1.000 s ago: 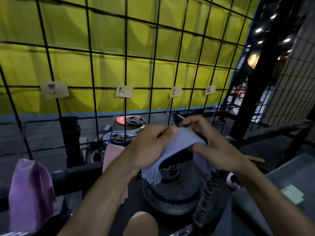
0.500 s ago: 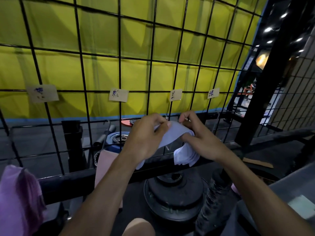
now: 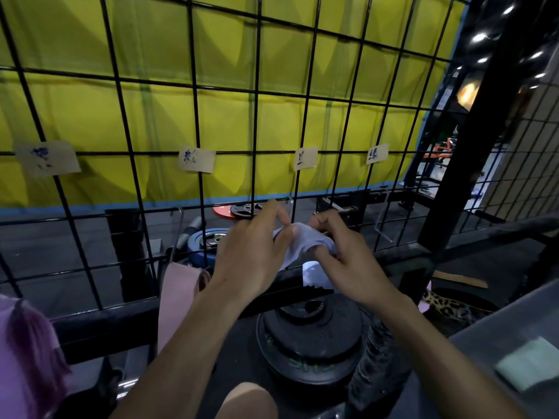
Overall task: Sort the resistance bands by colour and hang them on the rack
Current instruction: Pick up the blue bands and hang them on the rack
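Both forearms raised toward black wire grid rack [image 3: 257, 122] — left hand [image 3: 254, 255] and right hand [image 3: 344, 258] pinching pale blue fabric resistance band [image 3: 305, 240], fingers curled, band bunched between them just below third paper label [image 3: 305, 158]. Pink band [image 3: 178, 297] hanging left.

purple band [image 3: 27, 352] cut off left
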The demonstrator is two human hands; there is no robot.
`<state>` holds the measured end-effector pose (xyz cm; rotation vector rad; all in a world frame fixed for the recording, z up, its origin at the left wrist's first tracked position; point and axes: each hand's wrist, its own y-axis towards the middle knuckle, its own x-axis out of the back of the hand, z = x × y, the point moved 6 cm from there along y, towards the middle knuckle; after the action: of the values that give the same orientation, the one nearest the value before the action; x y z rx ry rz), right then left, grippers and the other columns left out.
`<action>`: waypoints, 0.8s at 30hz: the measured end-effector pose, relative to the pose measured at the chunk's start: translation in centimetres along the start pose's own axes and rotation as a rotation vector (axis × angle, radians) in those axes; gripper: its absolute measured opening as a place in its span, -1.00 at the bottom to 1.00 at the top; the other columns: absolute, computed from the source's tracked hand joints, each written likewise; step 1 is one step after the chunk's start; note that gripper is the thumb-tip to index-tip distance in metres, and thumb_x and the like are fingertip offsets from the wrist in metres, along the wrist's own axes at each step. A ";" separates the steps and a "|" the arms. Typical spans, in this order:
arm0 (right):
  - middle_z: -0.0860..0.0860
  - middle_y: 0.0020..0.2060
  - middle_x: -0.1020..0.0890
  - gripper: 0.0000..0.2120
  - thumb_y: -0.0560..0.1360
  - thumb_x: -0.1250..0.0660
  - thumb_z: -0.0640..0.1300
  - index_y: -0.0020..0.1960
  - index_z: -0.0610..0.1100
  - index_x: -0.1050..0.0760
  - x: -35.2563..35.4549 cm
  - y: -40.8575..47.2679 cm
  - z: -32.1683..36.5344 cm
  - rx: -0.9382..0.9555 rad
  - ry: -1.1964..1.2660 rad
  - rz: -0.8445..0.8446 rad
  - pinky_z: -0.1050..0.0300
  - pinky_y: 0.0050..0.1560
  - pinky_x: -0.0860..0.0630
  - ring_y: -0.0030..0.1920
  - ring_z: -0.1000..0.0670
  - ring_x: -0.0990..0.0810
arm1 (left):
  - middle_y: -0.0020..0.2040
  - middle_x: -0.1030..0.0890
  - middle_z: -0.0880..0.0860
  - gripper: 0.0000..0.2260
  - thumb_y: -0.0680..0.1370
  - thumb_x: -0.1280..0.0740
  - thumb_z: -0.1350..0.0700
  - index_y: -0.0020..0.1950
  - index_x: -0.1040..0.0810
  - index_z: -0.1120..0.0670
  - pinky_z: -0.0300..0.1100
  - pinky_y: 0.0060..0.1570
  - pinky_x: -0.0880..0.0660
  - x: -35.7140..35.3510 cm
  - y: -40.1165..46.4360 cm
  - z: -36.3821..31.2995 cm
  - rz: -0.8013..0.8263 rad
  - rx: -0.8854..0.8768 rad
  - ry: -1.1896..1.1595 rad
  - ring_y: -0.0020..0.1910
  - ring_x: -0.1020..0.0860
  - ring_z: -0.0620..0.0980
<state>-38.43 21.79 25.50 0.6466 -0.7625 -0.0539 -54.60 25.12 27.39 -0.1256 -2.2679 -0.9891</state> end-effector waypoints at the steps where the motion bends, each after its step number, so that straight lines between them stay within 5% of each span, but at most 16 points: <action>1: -0.02 -0.31 -0.49 -0.97 0.67 -0.24 -0.17 0.09 -0.07 -0.40 -0.1 -0.3 -0.2 0.001 -0.022 0.023 0.08 -0.33 -0.28 -0.40 -0.03 -0.35 | -0.43 -0.50 0.00 -0.86 0.64 -0.27 -0.12 0.05 -0.47 -0.07 -0.09 -0.39 -0.34 -0.4 -0.2 0.5 0.055 0.059 -0.042 -0.45 -0.45 -0.06; 6: -0.05 -0.24 -0.58 -0.92 0.67 -0.21 -0.05 0.11 -0.05 -0.40 -0.3 -0.8 0.0 0.009 -0.073 0.089 -0.04 -0.24 -0.41 -0.28 -0.07 -0.52 | -0.14 -0.63 -0.07 -0.81 0.62 -0.28 -0.15 0.00 -0.52 -0.06 -0.09 -0.14 -0.52 -1.2 -0.2 1.9 0.157 0.247 -0.245 -0.14 -0.61 -0.14; 8: -0.04 -0.23 -0.60 -0.90 0.67 -0.23 -0.10 0.18 -0.04 -0.40 -0.1 -0.7 -0.2 -0.005 -0.080 0.089 -0.18 -0.22 -0.42 -0.26 -0.12 -0.56 | -0.22 -0.58 -0.11 -0.81 0.64 -0.27 -0.12 0.01 -0.53 -0.02 -0.26 -0.28 -0.43 -1.5 -0.4 1.8 0.204 0.297 -0.280 -0.30 -0.54 -0.30; 12: 0.02 -0.22 -0.57 -0.67 0.69 -0.18 0.00 0.45 0.09 -0.28 -0.5 -0.9 0.8 0.013 -0.111 0.098 -0.08 -0.27 -0.40 -0.36 -0.02 -0.49 | -0.23 -0.65 -0.01 -0.79 0.64 -0.27 -0.12 0.06 -0.54 0.01 -0.25 -0.36 -0.42 -2.1 -1.7 1.7 0.259 0.438 -0.517 -0.40 -0.54 -0.17; 18: 0.00 -0.24 -0.66 -0.83 0.70 -0.17 -0.08 0.25 0.05 -0.46 0.8 -0.8 2.2 -0.077 -0.043 0.156 -0.12 -0.22 -0.55 -0.31 -0.04 -0.63 | -0.33 -0.58 0.11 -0.73 0.65 -0.29 -0.06 0.11 -0.51 0.16 -0.20 -0.51 -0.33 -2.4 -2.9 0.7 0.277 0.576 -0.854 -0.54 -0.39 -0.04; 21: 0.02 -0.25 -0.65 -0.85 0.70 -0.18 -0.09 0.20 -0.01 -0.49 1.5 -0.4 2.5 -0.170 -0.014 0.242 -0.13 -0.24 -0.56 -0.35 -0.06 -0.60 | -0.31 -0.64 0.07 -0.72 0.68 -0.21 -0.10 0.11 -0.52 0.10 -0.17 -0.42 -0.42 -2.3 -2.9 0.8 0.299 0.548 -0.747 -0.48 -0.48 -0.03; 24: -0.01 -0.22 -0.66 -0.83 0.70 -0.17 -0.07 0.21 -0.06 -0.50 2.0 0.0 2.5 -0.221 -0.045 0.252 -0.10 -0.23 -0.54 -0.37 -0.04 -0.57 | -0.21 -0.63 -0.03 -0.72 0.69 -0.10 -0.15 0.10 -0.49 -0.01 -0.26 -0.27 -0.42 -1.2 -2.3 0.9 0.222 0.330 -0.276 -0.28 -0.56 -0.16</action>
<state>-38.59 19.96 28.07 0.3370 -0.8627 0.0775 -54.86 24.25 24.74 -0.3812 -2.5658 -0.4983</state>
